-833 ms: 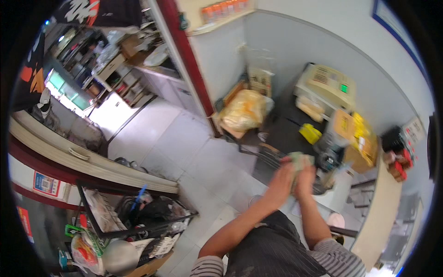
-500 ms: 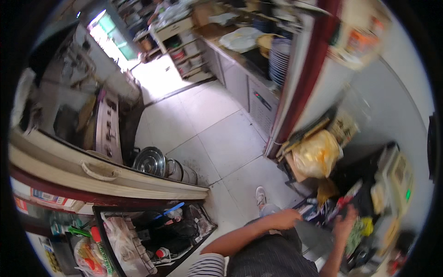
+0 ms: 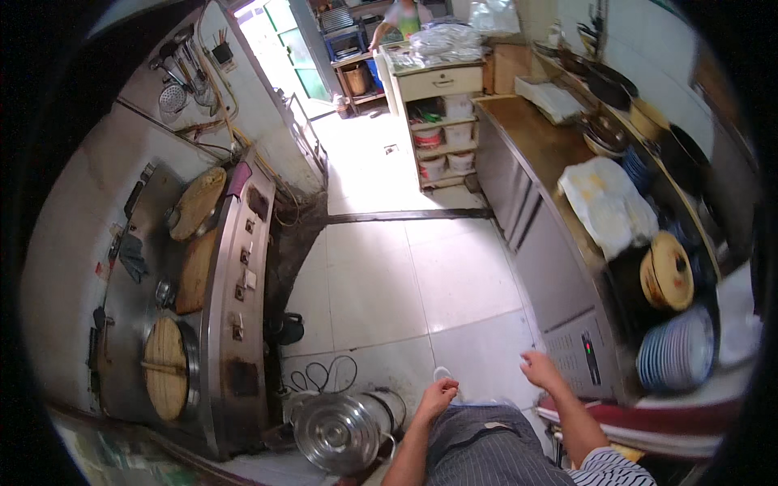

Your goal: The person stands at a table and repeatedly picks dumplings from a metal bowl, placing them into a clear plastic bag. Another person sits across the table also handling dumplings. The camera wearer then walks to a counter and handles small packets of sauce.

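My left hand [image 3: 440, 399] is in front of my dark striped apron [image 3: 490, 445], its fingers curled in and nothing visible in them. Over the tiled floor, to the right of it, my right hand [image 3: 541, 370] reaches forward with fingers loosely bent and apart, holding nothing I can see. The nearest thing to my right hand is the grey cabinet front [image 3: 571, 348], with a small lit panel. Below and left of my left hand, a steel pot with a shiny lid [image 3: 336, 433] sits on the floor; the hand does not touch it.
Along the left runs a steel stove [image 3: 215, 324] with round wooden lids [image 3: 166, 368]. The right counter [image 3: 527, 134] bears stacked plates [image 3: 677, 348] and a yellow lidded pot [image 3: 667, 271]. A drawer unit [image 3: 442, 81] stands ahead, a person [image 3: 401, 20] behind it. A cable [image 3: 324, 373] lies near the pot.
The view has swung right and forward through the doorway into the kitchen. My hands have left the cluttered shelf on the right and are now apart in front of me.
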Motion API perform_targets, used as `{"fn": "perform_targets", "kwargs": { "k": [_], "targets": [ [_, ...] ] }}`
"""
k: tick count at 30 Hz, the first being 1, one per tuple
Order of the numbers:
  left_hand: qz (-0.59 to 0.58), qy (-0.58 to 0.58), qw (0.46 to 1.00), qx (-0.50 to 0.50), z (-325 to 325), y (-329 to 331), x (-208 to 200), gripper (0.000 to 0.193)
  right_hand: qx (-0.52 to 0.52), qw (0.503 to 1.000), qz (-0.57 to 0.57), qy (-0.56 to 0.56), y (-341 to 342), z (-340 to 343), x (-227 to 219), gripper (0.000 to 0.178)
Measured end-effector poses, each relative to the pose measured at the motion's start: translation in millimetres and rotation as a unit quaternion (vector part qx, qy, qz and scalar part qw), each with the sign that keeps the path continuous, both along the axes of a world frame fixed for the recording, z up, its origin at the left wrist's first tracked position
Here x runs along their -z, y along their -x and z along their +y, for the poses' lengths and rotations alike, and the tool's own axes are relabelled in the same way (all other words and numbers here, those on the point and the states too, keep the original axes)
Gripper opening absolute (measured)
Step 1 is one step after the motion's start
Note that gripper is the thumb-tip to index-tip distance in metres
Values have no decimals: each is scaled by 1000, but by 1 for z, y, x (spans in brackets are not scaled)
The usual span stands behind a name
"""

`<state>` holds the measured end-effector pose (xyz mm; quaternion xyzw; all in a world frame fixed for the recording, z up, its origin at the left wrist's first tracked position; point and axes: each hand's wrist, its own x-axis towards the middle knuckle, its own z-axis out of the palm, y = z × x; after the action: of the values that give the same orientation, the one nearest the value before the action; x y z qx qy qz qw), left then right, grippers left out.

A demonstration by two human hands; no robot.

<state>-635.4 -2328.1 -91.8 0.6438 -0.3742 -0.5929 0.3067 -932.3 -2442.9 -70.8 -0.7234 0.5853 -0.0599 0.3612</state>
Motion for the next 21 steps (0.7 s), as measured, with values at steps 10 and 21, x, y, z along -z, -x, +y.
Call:
{"fn": "perform_targets", "kwargs": {
  "k": [10, 21],
  "targets": [
    [-153, 136, 979, -8, -395, -257, -61, 19, 52, 980, 118, -151, -103, -220, 84, 33],
    [-332, -202, 916, 97, -508, -527, 66, 19, 290, 838, -224, 405, -318, -898, -215, 15]
  ]
}}
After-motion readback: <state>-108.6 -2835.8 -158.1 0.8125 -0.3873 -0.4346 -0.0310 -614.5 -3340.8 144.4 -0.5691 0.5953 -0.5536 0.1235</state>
